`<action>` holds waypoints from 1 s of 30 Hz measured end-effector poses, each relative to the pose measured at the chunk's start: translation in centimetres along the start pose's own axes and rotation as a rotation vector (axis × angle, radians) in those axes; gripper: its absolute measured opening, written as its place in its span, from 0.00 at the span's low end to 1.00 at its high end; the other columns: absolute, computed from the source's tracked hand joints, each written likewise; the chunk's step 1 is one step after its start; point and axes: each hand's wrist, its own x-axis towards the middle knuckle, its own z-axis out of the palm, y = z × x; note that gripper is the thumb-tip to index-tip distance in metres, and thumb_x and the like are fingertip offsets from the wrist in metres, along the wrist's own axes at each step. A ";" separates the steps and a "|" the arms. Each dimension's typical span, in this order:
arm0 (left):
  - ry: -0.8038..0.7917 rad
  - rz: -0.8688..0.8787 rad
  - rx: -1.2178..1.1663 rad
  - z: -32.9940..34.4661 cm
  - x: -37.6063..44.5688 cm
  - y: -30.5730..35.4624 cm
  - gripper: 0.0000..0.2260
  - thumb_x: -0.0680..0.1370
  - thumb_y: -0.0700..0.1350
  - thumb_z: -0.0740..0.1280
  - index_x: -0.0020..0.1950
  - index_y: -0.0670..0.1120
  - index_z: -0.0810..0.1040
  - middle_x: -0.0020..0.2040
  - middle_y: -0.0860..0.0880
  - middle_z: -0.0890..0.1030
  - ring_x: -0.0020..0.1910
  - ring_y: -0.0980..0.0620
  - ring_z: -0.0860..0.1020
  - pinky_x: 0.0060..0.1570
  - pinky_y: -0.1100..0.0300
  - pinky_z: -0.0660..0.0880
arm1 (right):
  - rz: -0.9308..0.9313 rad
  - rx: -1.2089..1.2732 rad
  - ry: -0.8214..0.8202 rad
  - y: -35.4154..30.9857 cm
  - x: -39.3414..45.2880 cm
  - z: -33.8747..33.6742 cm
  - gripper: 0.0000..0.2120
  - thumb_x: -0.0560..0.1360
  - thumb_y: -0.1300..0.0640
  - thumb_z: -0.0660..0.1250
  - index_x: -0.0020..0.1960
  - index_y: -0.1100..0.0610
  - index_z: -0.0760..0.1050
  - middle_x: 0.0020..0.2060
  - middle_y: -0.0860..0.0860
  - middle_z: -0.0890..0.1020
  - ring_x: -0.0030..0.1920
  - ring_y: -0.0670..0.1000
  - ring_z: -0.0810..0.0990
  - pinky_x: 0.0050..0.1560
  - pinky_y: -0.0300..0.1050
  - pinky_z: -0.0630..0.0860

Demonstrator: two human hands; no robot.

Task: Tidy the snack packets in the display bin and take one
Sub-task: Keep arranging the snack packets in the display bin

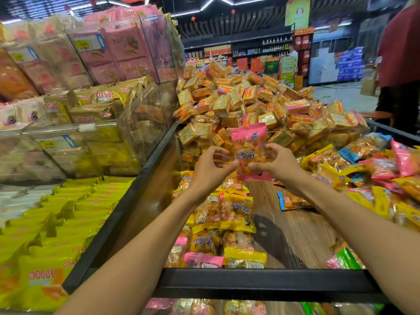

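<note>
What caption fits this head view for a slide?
Both hands, left hand and right hand, hold up a pink-edged clear plastic snack packet above the black-framed display bin.

— What sort of place is this?
— A shop with a dark slatted ceiling [238, 21] crossed by white light strips [218, 0].
— And farther back?
— Dark shelving [247, 45] stocked with goods along the far wall, a pale floor [341, 96] on the right, and stacked blue boxes [350, 64] behind glass.
</note>
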 end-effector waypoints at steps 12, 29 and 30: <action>-0.083 -0.234 -0.361 0.4 0.5 -0.2 0.18 0.77 0.57 0.64 0.54 0.43 0.81 0.52 0.41 0.83 0.51 0.44 0.81 0.51 0.51 0.78 | -0.250 -0.193 -0.155 -0.6 -1.6 2.6 0.28 0.67 0.54 0.77 0.64 0.48 0.72 0.55 0.51 0.73 0.54 0.49 0.75 0.54 0.43 0.75; -0.072 -0.246 -0.288 0.9 -0.8 -0.8 0.26 0.70 0.46 0.75 0.65 0.46 0.70 0.57 0.46 0.78 0.54 0.51 0.78 0.45 0.58 0.80 | 0.142 0.084 -0.054 0.2 -0.9 1.6 0.16 0.74 0.52 0.69 0.55 0.63 0.78 0.49 0.60 0.82 0.51 0.57 0.81 0.53 0.55 0.79; -0.061 -0.263 -0.285 1.1 -1.1 -1.0 0.26 0.70 0.44 0.75 0.65 0.47 0.69 0.57 0.45 0.78 0.53 0.50 0.79 0.44 0.56 0.81 | 0.158 0.083 -0.075 0.4 -0.8 1.6 0.16 0.75 0.52 0.68 0.57 0.64 0.77 0.45 0.58 0.82 0.45 0.53 0.82 0.45 0.49 0.82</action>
